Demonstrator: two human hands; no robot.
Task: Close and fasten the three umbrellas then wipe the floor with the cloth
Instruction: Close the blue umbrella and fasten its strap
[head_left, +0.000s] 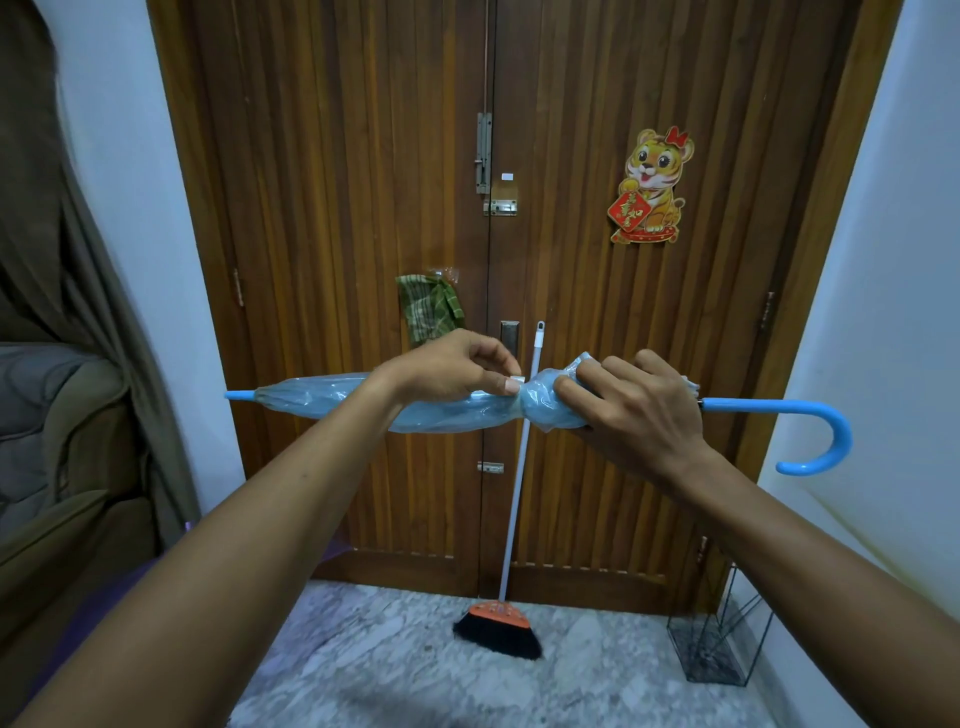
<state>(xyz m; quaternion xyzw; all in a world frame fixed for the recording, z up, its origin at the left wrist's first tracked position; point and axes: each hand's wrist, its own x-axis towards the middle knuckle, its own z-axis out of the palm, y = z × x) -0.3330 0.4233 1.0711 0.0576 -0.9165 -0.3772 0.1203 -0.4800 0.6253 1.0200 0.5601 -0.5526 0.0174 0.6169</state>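
Observation:
A folded light-blue umbrella (322, 402) lies level across the view, tip to the left and hooked handle (826, 439) to the right. My right hand (639, 410) grips the bunched canopy near the handle end. My left hand (452, 371) pinches the small white fastening strap (514, 381) at the umbrella's cinched waist. A green checked cloth (428, 309) hangs on the wooden door behind my hands. No other umbrellas are in view.
A broom (511, 519) with an orange head leans against the wooden double door (363, 182). A wire umbrella stand (714, 642) sits on the marble floor (415, 675) at the right. A brown sofa (57, 467) and a curtain are at the left.

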